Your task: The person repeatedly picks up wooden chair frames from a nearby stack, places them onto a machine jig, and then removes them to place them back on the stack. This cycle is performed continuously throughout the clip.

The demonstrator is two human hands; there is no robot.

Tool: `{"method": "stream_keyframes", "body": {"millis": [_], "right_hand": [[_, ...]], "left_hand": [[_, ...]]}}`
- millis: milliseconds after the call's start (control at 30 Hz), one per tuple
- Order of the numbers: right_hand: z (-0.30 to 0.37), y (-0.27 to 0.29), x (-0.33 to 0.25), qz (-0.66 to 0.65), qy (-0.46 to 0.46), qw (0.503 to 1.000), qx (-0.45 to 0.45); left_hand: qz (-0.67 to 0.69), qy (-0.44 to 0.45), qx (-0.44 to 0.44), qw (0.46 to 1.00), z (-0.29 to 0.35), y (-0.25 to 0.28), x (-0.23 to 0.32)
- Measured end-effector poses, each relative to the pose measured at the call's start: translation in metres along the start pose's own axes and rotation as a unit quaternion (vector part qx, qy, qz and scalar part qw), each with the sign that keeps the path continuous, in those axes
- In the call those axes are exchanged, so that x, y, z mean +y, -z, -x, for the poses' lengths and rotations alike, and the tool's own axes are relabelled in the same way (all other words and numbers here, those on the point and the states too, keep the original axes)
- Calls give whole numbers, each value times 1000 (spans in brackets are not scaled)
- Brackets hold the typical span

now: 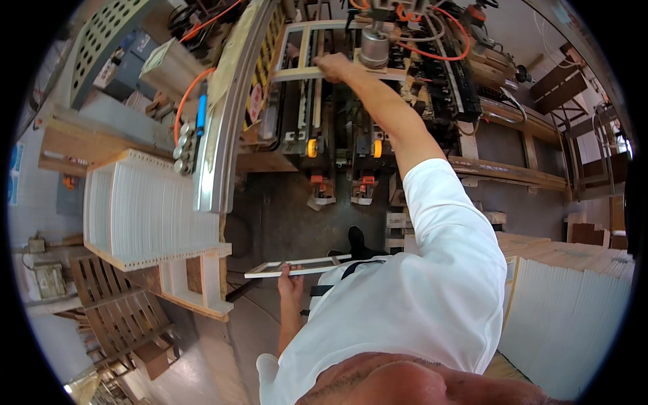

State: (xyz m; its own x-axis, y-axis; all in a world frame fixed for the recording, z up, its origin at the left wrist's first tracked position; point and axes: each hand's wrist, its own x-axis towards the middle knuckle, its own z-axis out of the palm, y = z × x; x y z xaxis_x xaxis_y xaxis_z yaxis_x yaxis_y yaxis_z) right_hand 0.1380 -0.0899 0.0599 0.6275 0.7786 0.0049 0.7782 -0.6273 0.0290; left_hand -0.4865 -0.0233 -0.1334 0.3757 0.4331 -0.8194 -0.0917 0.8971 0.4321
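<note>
My right hand [332, 65] grasps the pale wooden frame [307, 50] under the machine's steel cylinder [373, 47]; my left hand's [290, 278] fingers pinch a thin white-edged frame [297, 267], light, stiff, best held by rails.

Place: a woodworking workshop, factory-like.
Machine: a large metal machine [351, 121] with orange hoses [432, 50], a cylindrical press head [373, 46] and yellow-marked clamps.
Stock: stacks of white-painted panels [145, 209] on a wooden rack at the left, and more white boards [574, 317] at the lower right edge.
Timber: bare wooden beams [506, 172] and slatted pallets [118, 304].
Floor: grey concrete [283, 216].
</note>
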Motion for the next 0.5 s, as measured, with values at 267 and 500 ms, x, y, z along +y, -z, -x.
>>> {"method": "stream_keyframes", "body": {"millis": [267, 500], "right_hand": [[5, 12, -3, 39, 25, 998, -33], [11, 14, 3, 62, 11, 998, -6]], "left_hand": [[-58, -5, -63, 996, -19, -22, -12], [-43, -37, -64, 996, -5, -44, -15]]}}
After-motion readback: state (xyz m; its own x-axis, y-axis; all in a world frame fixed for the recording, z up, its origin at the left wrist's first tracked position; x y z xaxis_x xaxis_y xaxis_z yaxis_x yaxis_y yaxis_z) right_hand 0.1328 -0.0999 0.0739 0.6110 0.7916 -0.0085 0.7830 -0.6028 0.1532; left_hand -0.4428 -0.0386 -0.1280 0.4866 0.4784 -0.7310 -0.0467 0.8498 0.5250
